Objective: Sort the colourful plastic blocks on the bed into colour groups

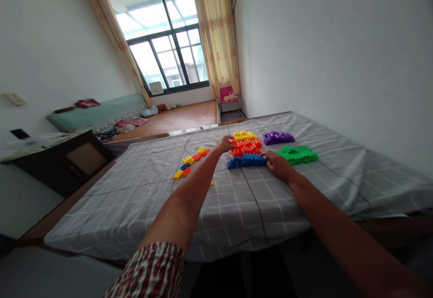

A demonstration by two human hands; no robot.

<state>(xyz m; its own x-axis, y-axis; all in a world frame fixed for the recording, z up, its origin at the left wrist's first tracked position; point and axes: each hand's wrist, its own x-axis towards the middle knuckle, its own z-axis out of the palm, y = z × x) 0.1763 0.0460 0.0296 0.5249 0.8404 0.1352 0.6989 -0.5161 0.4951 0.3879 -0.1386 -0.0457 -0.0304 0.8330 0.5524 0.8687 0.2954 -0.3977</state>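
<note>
My left hand (224, 144) rests at the left end of a pile of orange plastic pieces (246, 146), fingers apart and touching its edge. My right hand (276, 164) lies at the right end of a row of blue plastic pieces (246, 160), fingers stretched toward the blue and orange ones. Behind the orange pile sit yellow pieces (245, 134). A green pile (299, 154) is just right of my right hand, and a purple pile (278, 137) lies farther back. The pieces look like small tubes or clips; their exact kind is unclear.
A grey checked cloth (142, 189) covers the bed or table under the piles. Loose yellow, orange and blue pieces (185, 166) lie left of my left arm, with a yellow piece (212, 183) beside my forearm. A dark cabinet (61, 165) stands left; a pink chair (227, 94) is behind.
</note>
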